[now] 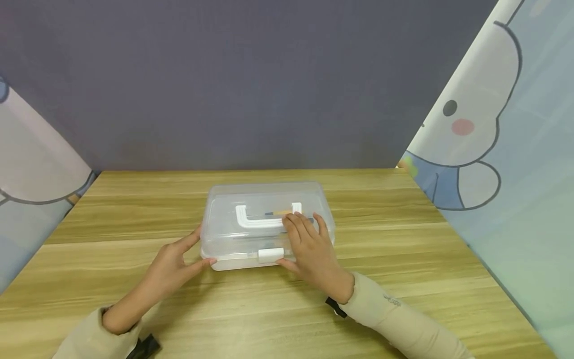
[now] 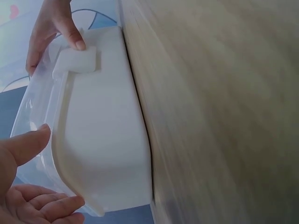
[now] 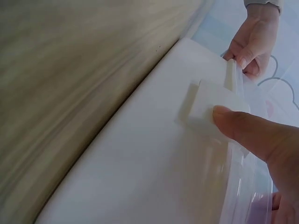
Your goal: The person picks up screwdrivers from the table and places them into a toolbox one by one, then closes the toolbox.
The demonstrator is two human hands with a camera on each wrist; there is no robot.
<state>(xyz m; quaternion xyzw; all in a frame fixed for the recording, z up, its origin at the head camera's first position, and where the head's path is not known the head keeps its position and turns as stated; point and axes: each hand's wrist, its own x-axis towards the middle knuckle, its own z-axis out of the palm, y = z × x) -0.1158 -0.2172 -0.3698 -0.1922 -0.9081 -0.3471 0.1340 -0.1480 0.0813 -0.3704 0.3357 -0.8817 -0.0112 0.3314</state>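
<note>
A clear-lidded plastic box (image 1: 221,214) with a milky white base lies on the table, its lid down. On top is a white carrying handle (image 1: 257,224), and a white latch (image 1: 271,255) sits at the front. My left hand (image 1: 172,267) holds the box's front left corner, thumb on the front and fingers round the side. Across the lid and handle rest the extended fingers of my right hand (image 1: 314,254). Its thumb presses the latch, as the right wrist view shows. Through the lid shows a slim orange and blue item (image 1: 279,213).
The wood-grain table (image 1: 251,309) reaches back to a dark grey panel (image 1: 251,89). Cartoon-printed sheets hang on both sides, one of them a pale blue sheet (image 1: 529,214) at the right. A black strap (image 1: 335,307) shows by the right cuff.
</note>
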